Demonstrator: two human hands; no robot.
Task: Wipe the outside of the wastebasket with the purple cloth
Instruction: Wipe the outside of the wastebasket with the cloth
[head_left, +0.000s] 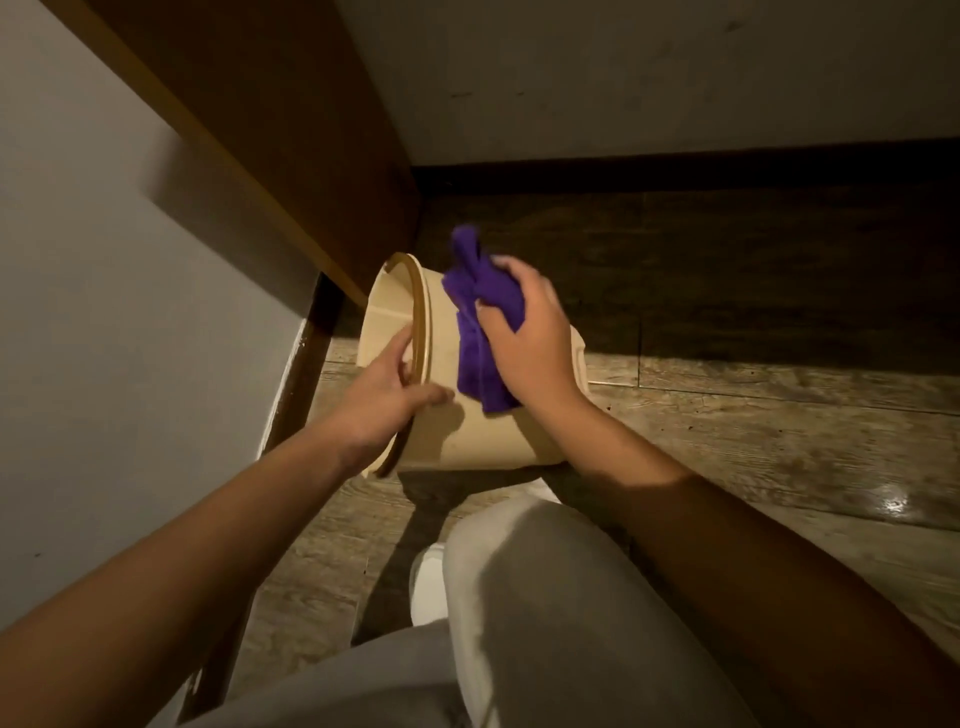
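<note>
The tipped beige plastic wastebasket (467, 415) lies lengthwise between the hands, left hand (387, 397) gripping its rim, right hand (524, 338) clutching the bunched purple cloth (480, 332) against its side.

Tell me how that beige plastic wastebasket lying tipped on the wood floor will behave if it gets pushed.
The beige plastic wastebasket probably rolls easily: it is round and tipped on its side. It looks light, since the left hand steadies it by the rim alone. Its smooth wall may slide under the purple cloth pressed by the right hand.

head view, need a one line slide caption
Left hand steadies tipped wastebasket while right hand presses purple cloth on its side.
</note>
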